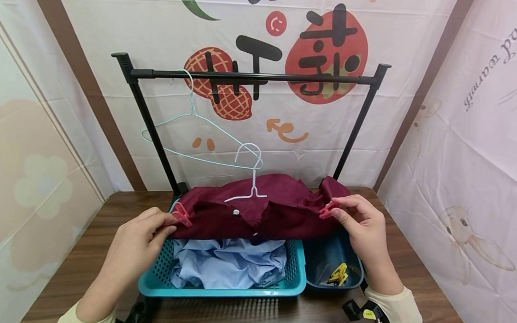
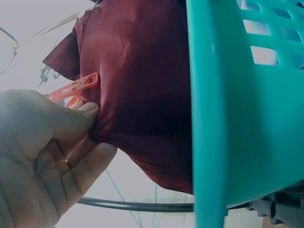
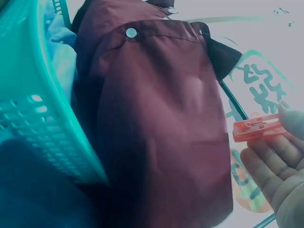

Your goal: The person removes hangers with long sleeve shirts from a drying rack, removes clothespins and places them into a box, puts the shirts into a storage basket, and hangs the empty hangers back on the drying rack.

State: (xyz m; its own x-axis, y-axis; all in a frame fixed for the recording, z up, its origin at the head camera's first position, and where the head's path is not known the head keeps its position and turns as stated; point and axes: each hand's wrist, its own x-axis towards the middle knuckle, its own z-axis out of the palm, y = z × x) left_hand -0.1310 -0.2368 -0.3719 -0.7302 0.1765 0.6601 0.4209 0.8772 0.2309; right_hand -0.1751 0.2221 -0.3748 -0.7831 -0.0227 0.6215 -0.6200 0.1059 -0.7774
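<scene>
A maroon buttoned shirt [image 1: 222,217] lies over a white hanger [image 1: 254,180] whose hook sticks up at the collar. My left hand [image 1: 142,238] pinches the shirt's left shoulder between thumb and fingers. Right beside those fingers, a red clothespin [image 2: 75,88] grips the fabric. At the opposite shoulder, my right hand [image 1: 365,227] pinches another red clothespin [image 3: 256,128] by its handle end. Its tip is right at the shirt's edge in the right wrist view. A white button [image 1: 236,212] shows on the shirt front.
Beneath the shirt stands a turquoise basket [image 1: 219,293] with light blue cloth [image 1: 229,265] inside. To its right, a dark blue bin [image 1: 333,286] holds yellow clothespins [image 1: 338,274]. Behind, a black rack [image 1: 253,76] carries a pale green hanger [image 1: 193,107]. All stand on a wooden table [image 1: 219,317].
</scene>
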